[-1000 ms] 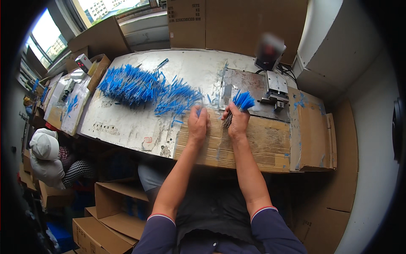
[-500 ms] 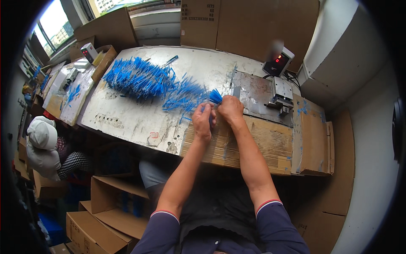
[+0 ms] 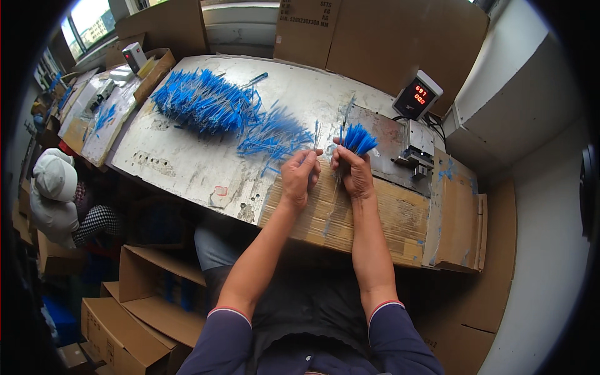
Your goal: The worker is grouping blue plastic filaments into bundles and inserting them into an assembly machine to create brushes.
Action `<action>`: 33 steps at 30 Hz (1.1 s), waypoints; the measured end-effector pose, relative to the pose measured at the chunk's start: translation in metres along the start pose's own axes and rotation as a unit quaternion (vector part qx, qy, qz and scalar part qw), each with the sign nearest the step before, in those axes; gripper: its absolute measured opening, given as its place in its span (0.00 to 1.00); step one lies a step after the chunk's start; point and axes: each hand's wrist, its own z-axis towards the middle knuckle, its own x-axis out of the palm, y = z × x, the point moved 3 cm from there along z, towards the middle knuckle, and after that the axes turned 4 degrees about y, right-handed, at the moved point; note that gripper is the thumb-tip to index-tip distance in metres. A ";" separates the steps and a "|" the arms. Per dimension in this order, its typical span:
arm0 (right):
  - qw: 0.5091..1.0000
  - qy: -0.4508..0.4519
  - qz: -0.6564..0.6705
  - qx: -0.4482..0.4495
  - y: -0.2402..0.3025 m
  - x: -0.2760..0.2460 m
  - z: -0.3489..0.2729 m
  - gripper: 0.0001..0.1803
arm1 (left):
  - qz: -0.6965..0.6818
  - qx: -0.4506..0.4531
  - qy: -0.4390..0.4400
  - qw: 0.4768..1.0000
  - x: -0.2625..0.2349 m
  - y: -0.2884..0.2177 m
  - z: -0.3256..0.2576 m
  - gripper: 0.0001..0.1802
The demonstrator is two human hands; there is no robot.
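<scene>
Many blue strands lie in a thick heap (image 3: 206,103) on the bench (image 3: 187,190), well beyond the far left corner of the cardboard mat (image 3: 403,219); I take it they sit on that side to be within my left hand's reach. A smaller loose pile (image 3: 275,134) spreads nearer that same corner, perhaps thinned out so single strands come away easily. Over the mat's far left part, my left hand (image 3: 300,175) is pinched narrow, thumb against fingertips, on what looks like one slim strand (image 3: 316,132) or a few. Over the mat's far edge, my right hand (image 3: 355,172) is closed around a bundle (image 3: 359,139), gripped low, I judge, so the strands stand together while their tops fan free. The metal plate (image 3: 378,125) with its block fixture (image 3: 417,147) lies just past the mat's far edge, toward the right.

The slim strand's long axis runs nearly straight away from me, tip outward beyond the mat. The bundle's blue ends point away and slightly right, its axis slanting across the mat's far edge; its lower ends are mostly hidden in my palm.
</scene>
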 end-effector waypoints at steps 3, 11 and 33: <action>0.999 -0.021 0.034 0.034 -0.005 0.008 0.000 0.17 | 0.042 -0.022 0.035 0.998 0.003 0.002 0.001 0.15; 0.997 -0.045 0.055 0.026 0.005 0.012 -0.003 0.11 | 0.117 -0.033 0.062 0.991 0.007 0.004 0.001 0.16; 0.999 -0.038 0.031 0.009 0.008 0.012 -0.007 0.11 | 0.143 -0.019 0.065 0.987 0.004 0.007 -0.001 0.13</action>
